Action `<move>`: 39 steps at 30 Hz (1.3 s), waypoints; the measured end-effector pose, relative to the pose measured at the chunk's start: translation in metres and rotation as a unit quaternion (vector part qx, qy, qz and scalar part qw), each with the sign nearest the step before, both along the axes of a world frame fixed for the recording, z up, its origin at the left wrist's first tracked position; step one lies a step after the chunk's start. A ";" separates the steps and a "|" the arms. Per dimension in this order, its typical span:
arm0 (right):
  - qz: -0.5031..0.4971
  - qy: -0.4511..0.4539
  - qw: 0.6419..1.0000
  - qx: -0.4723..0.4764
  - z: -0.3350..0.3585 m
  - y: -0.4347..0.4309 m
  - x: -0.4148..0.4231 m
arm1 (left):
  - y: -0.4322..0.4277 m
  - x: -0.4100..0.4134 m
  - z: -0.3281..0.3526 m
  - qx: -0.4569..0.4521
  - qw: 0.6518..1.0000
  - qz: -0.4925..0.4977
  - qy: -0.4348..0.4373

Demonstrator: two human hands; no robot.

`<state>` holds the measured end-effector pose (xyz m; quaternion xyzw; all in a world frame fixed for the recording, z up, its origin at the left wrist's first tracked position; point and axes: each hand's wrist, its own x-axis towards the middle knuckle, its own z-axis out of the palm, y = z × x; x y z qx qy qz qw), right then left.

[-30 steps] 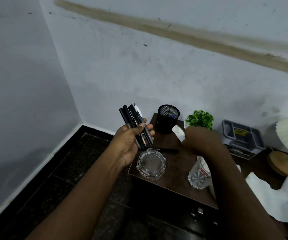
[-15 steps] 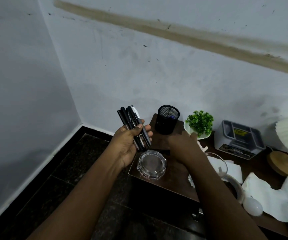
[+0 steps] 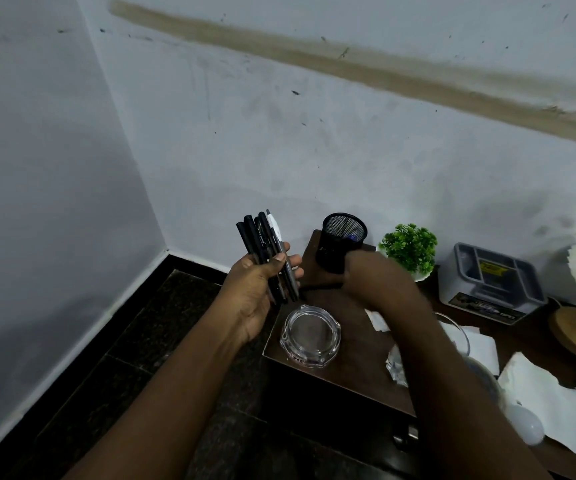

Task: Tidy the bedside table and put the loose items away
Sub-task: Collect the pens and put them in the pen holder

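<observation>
Head cam: left hand (image 3: 255,296) grips pens (image 3: 262,247), right hand (image 3: 375,277) reaches a loose pen (image 3: 321,286), grip unclear; cup (image 3: 343,237) and papers (image 3: 536,382) not done yet.

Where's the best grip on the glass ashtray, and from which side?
Take the glass ashtray by its thick outer wall, thumb and fingers on opposite sides, coming from above. It sits flat, mouth up, low and wide, near the bedside table's front-left corner. Glass is likely slippery, so span the wall rather than pinching the rim.

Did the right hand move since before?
Yes. The right hand went left, from in front of the plant to beside the black mesh cup.
</observation>
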<state>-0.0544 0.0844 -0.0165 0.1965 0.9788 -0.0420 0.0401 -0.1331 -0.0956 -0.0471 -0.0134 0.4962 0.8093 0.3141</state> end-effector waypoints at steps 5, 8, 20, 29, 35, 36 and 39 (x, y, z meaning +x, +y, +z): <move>0.045 0.182 0.970 -0.157 0.055 0.015 0.009 | 0.009 0.008 0.003 -0.039 0.998 -0.016 0.043; 0.058 0.220 0.943 -0.243 0.061 0.015 0.015 | 0.018 0.021 0.009 -0.043 0.995 -0.062 0.058; 0.006 0.225 0.806 -0.547 0.038 0.018 0.022 | 0.038 0.041 0.023 0.029 0.987 -0.158 0.017; -0.070 0.274 0.748 -0.601 0.021 0.016 0.019 | 0.041 0.041 0.022 0.038 0.978 -0.204 0.010; -0.105 0.273 0.688 -0.664 0.018 0.003 0.015 | 0.042 0.044 0.022 0.057 0.969 -0.241 -0.001; -0.109 0.273 0.673 -0.679 0.019 0.000 0.014 | 0.042 0.045 0.022 0.056 0.968 -0.246 -0.001; -0.117 0.274 0.663 -0.687 0.020 -0.005 0.014 | 0.041 0.045 0.022 0.048 0.966 -0.252 -0.006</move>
